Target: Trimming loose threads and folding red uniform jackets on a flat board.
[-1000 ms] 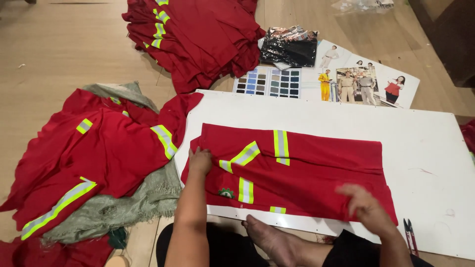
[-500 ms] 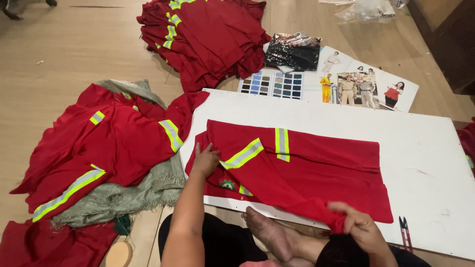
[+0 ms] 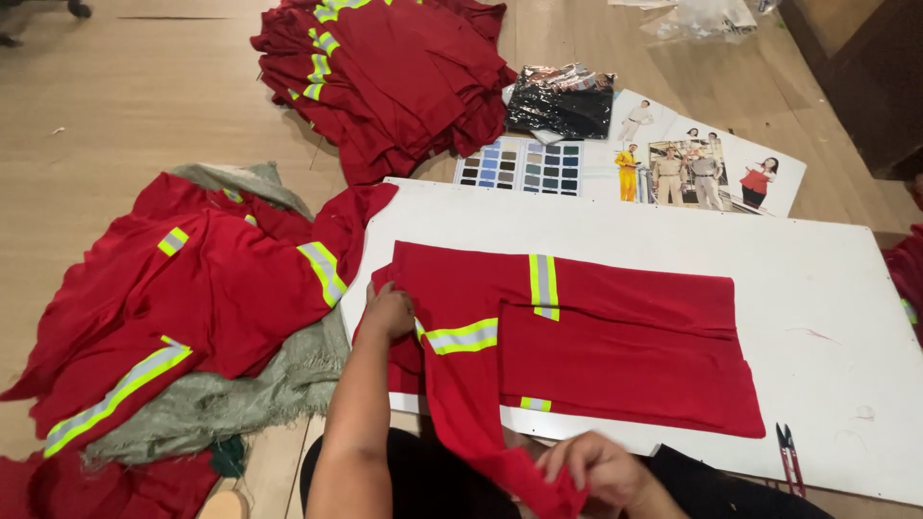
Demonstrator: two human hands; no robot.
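On the white surface (image 3: 673, 240) in front of you lies the red shirt (image 3: 615, 356) with its yellow-and-grey reflective stripes, most of it flat, its near left part pulled off the edge toward your lap. Your left hand (image 3: 389, 312) presses down on the shirt's left edge, fingers curled together on the cloth; your right hand (image 3: 591, 471) has its fingers clamped on a bunched fold of the same shirt at the near edge. If you tug that fold while the left hand's press is light, the whole shirt could slide and the flat half wrinkle, judging by how much cloth already hangs free. The small snips (image 3: 788, 452) lie near the surface's edge, just right of your right hand, and a sweep of the sleeve could knock them off. Compared with 1 second ago, your right hand has moved from the shirt's lower right corner to the middle, dragging cloth with it, and 1 stripe is now folded under.
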